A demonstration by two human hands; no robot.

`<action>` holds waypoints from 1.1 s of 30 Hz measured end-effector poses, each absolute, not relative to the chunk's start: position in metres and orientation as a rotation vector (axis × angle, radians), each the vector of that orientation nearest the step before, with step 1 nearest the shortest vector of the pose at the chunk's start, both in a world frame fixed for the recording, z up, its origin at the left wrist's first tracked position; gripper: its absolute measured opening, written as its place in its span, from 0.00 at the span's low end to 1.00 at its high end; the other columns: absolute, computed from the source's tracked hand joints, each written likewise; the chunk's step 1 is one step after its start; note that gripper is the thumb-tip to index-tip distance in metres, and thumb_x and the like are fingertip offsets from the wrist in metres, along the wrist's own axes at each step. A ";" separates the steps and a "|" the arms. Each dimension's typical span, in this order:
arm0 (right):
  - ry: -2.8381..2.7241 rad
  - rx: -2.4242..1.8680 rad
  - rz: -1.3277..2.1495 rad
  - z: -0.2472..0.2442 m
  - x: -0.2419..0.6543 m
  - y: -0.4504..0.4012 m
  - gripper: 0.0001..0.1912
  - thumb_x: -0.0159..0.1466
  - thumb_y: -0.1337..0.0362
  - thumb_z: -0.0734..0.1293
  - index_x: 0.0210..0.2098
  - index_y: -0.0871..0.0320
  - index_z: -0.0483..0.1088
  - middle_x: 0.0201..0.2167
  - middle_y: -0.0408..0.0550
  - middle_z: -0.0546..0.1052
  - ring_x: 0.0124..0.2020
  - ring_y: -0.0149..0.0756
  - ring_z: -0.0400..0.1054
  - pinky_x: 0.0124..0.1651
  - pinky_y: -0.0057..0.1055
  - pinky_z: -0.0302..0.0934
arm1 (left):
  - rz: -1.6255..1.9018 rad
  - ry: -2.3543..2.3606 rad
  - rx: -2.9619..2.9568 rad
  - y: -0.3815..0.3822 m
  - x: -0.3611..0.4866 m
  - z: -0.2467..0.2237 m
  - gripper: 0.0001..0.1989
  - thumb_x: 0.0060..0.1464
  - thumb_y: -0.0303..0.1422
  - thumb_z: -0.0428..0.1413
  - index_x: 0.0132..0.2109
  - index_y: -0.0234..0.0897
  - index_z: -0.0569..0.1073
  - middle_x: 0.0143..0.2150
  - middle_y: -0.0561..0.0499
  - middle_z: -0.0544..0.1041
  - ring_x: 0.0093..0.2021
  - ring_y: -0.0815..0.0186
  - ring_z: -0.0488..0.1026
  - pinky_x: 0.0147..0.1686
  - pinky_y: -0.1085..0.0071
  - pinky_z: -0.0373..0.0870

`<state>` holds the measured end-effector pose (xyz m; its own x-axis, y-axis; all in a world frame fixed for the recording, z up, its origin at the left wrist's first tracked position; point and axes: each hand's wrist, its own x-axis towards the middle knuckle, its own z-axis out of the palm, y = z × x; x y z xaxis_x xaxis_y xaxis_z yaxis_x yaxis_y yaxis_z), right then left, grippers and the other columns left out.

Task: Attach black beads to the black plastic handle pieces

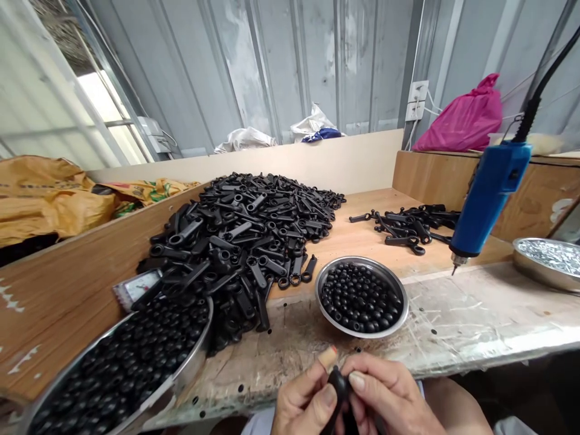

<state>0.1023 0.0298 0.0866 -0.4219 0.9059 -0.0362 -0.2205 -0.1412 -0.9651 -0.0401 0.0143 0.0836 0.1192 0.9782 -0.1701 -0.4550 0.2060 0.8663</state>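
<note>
Two hands are working close together just in front of the worktop, near the middle of its front edge. They are holding one black knob between them. Three metal bowls are sitting on the worktop. The left bowl is filling the front left corner, the middle bowl is sitting near the front edge, and the right bowl is standing by the right edge. Two bowls are holding black balls, too many to count, and one is holding silver bits. Two piles of black handles are lying there: a big pile is spreading from the left side toward the back edge, and a small pile is lying toward the back right corner. One blue screwdriver is hanging over the right side, with its tip pointing down.

The left hand is bending its fingers around the knob, nearly closed, and its thumb is pressing on the side. The right hand is pinching from the other side with thumb and fingers, nearly closed too. Both thumbs are pointing inward, nails showing.
</note>
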 end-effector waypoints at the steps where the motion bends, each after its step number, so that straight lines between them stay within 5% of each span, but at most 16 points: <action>1: -1.279 -0.839 1.660 0.095 0.104 0.039 0.21 0.55 0.48 0.65 0.29 0.62 0.72 0.13 0.39 0.63 0.14 0.23 0.55 0.16 0.20 0.49 | 1.288 0.986 0.897 0.024 -0.045 0.085 0.24 0.38 0.49 0.61 0.45 0.50 0.75 0.29 0.54 0.76 0.24 0.73 0.68 0.27 0.76 0.64; 3: -1.305 -0.847 1.522 0.116 0.111 0.060 0.19 0.55 0.49 0.66 0.30 0.62 0.71 0.13 0.39 0.64 0.14 0.24 0.57 0.15 0.20 0.52 | 1.362 1.316 1.302 0.050 -0.059 0.088 0.28 0.47 0.52 0.52 0.51 0.42 0.71 0.43 0.49 0.76 0.34 0.67 0.71 0.37 0.71 0.67; 6: -1.389 -0.966 1.183 0.147 0.124 0.102 0.18 0.54 0.51 0.65 0.29 0.61 0.70 0.14 0.40 0.65 0.15 0.27 0.59 0.16 0.22 0.54 | 1.143 1.770 1.730 0.095 -0.080 0.094 0.22 0.54 0.42 0.45 0.47 0.31 0.71 0.43 0.43 0.75 0.41 0.61 0.71 0.43 0.66 0.66; 9: -1.522 -1.286 0.748 0.167 0.137 0.155 0.16 0.59 0.54 0.59 0.25 0.61 0.68 0.16 0.41 0.66 0.18 0.29 0.61 0.20 0.25 0.57 | 0.945 1.893 1.960 0.137 -0.084 0.101 0.12 0.53 0.30 0.47 0.41 0.32 0.73 0.40 0.43 0.75 0.45 0.58 0.69 0.47 0.59 0.63; 12: -1.494 -1.553 0.507 0.175 0.154 0.212 0.14 0.63 0.61 0.57 0.29 0.61 0.69 0.21 0.44 0.69 0.24 0.33 0.65 0.28 0.29 0.61 | 0.736 1.937 2.197 0.168 -0.071 0.102 0.08 0.55 0.29 0.50 0.38 0.34 0.73 0.39 0.47 0.75 0.47 0.59 0.68 0.48 0.54 0.62; 18: -1.501 -1.876 0.256 0.175 0.180 0.263 0.15 0.64 0.59 0.61 0.48 0.60 0.64 0.45 0.50 0.70 0.42 0.39 0.67 0.44 0.43 0.62 | 0.533 1.932 2.443 0.199 -0.059 0.084 0.15 0.55 0.31 0.52 0.51 0.37 0.67 0.55 0.46 0.68 0.60 0.55 0.57 0.56 0.46 0.51; 26: -2.343 -1.606 0.359 0.155 0.135 0.183 0.07 0.54 0.63 0.68 0.33 0.55 0.75 0.29 0.42 0.78 0.33 0.37 0.71 0.31 0.26 0.59 | 0.530 1.933 2.455 0.188 -0.068 0.074 0.17 0.56 0.22 0.41 0.50 0.30 0.67 0.48 0.42 0.72 0.56 0.55 0.59 0.54 0.52 0.50; 30: -2.714 -1.510 0.289 0.152 0.122 0.157 0.17 0.45 0.69 0.71 0.35 0.52 0.76 0.31 0.46 0.79 0.35 0.47 0.72 0.31 0.31 0.62 | 0.625 1.957 2.295 0.183 -0.066 0.084 0.09 0.55 0.25 0.46 0.39 0.33 0.71 0.37 0.49 0.73 0.46 0.61 0.66 0.50 0.56 0.56; 33: -2.849 -1.526 0.146 0.147 0.112 0.154 0.18 0.45 0.76 0.67 0.35 0.59 0.76 0.34 0.56 0.79 0.35 0.53 0.73 0.31 0.37 0.64 | 0.788 1.945 2.048 0.176 -0.069 0.100 0.05 0.50 0.26 0.49 0.29 0.36 0.68 0.28 0.52 0.70 0.39 0.61 0.68 0.44 0.58 0.60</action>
<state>0.1123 0.1538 0.1468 -0.5515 0.8248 -0.1246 0.8333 0.5518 -0.0353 -0.0694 0.1758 0.1004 -0.0133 0.9722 0.2337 0.8606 -0.1079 0.4978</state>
